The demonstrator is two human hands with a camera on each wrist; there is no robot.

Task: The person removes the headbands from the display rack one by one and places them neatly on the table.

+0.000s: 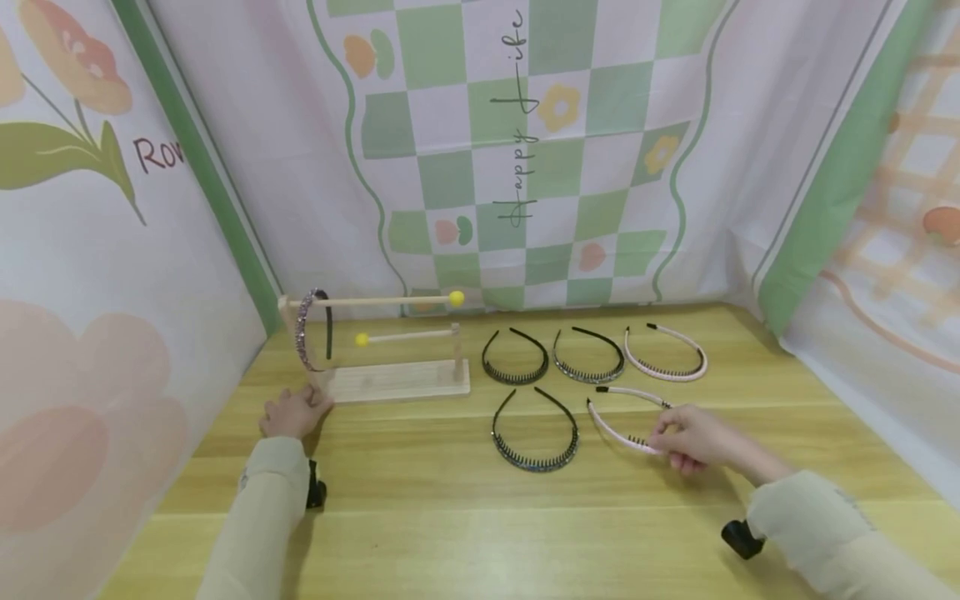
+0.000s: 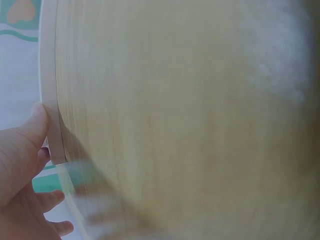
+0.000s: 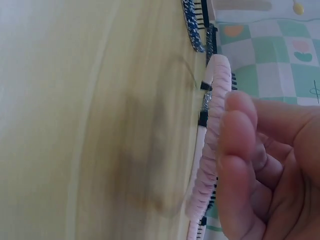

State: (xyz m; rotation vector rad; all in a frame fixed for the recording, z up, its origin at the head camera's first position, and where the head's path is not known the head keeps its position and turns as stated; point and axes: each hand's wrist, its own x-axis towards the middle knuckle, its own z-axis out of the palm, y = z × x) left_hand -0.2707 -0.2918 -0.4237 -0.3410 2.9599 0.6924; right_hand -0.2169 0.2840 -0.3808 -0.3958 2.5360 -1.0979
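My right hand [image 1: 697,437] pinches a pink wrapped headband [image 1: 611,425] with dark inner teeth by its curved middle, and its open ends point away from me. In the right wrist view the pink headband [image 3: 212,145] lies against the fingertips, close over the table. At the far left, my left hand [image 1: 292,412] holds the near left corner of a wooden headband stand [image 1: 393,382]. The left wrist view has the thumb on the stand's edge [image 2: 49,75], with fingers below it. A sparkly pinkish headband [image 1: 302,329] hangs on the stand's upper rod.
Several headbands lie on the wooden table [image 1: 480,542]: a black one [image 1: 516,379], two dark sparkly ones [image 1: 588,375] and another pink one [image 1: 667,377]. The stand's rods end in yellow balls [image 1: 457,297]. Printed curtains [image 1: 435,179] enclose the back and sides.
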